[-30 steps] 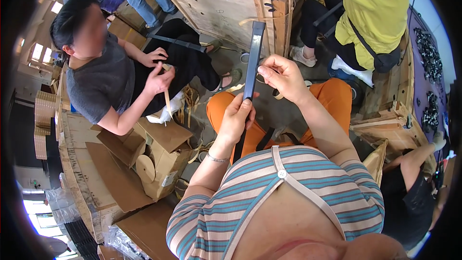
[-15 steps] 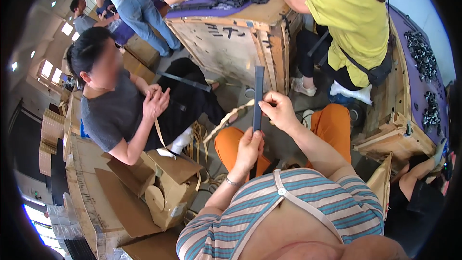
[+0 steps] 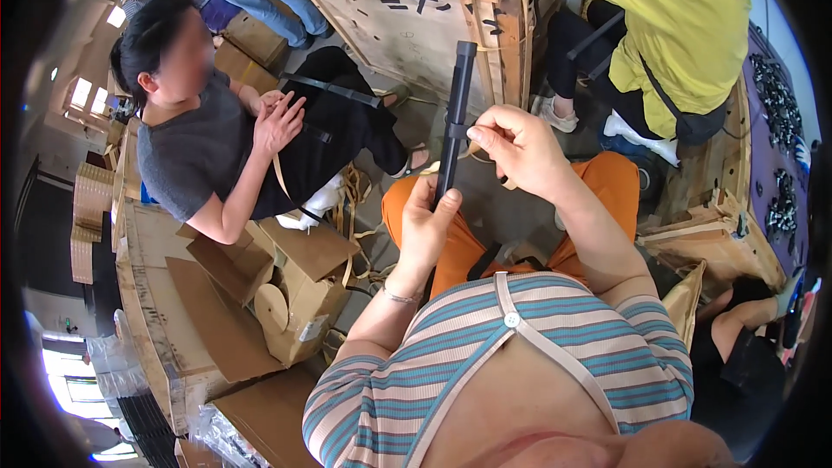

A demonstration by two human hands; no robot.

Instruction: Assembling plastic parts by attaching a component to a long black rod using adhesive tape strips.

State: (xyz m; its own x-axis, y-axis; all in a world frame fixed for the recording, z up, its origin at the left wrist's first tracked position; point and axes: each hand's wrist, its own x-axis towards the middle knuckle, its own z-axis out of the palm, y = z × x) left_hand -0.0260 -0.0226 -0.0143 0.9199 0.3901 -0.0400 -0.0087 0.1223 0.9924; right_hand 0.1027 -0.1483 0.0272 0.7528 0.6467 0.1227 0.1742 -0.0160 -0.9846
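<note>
A long narrow black bar stands nearly upright in front of me, its top leaning slightly right. My left hand is closed around its lower end, the thumb pressed along it. My right hand pinches at the bar's right side, about halfway up. A thin tan strip runs from its fingers toward the bar; its far end is hidden. A dark band or raised piece crosses the bar beside the right fingertips; I cannot tell if it is separate.
To the left sits a co-worker with dark bars across the lap. An open cardboard box holds a tan roll. Tan strips lie tangled on the floor. A wooden crate stands ahead; a person in yellow sits right.
The bar has turned to show its narrower, ridged side and leans a little right. My left hand has moved left and up, my right hand up. The wavy tan strip no longer hangs across the left side.
</note>
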